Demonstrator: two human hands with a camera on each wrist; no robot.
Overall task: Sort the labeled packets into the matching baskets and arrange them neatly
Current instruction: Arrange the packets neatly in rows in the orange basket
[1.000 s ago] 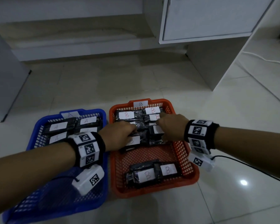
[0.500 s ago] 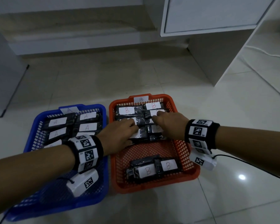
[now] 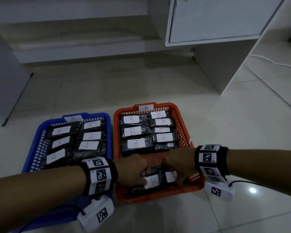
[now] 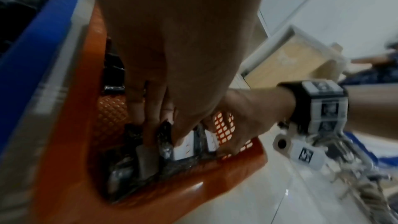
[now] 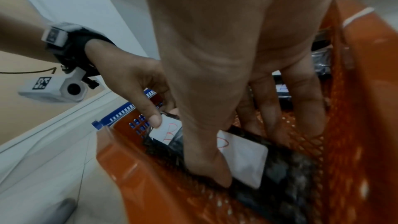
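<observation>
An orange basket (image 3: 158,195) tagged B holds black packets with white B labels (image 3: 136,143), laid in two rows at its far half. Two more B packets lie side by side at its near end. My left hand (image 3: 134,172) grips the left one (image 3: 152,181), thumb on its label (image 5: 165,130) and fingers (image 4: 148,125) down on its far side. My right hand (image 3: 176,165) pinches the right one (image 5: 243,157), thumb on the near edge, fingers behind it. The blue basket (image 3: 32,145) tagged A holds rows of A packets (image 3: 91,136).
Both baskets stand side by side on a pale tiled floor (image 3: 124,84). A white cabinet (image 3: 217,19) hangs over the far right, with its side panel (image 3: 225,68) reaching the floor. A grey panel (image 3: 5,73) stands at the left. A white cable (image 3: 275,63) runs along the floor at the right.
Both hands have drawn back from the packed rows at the basket's far half to the two B packets at its near end and taken hold of them.
</observation>
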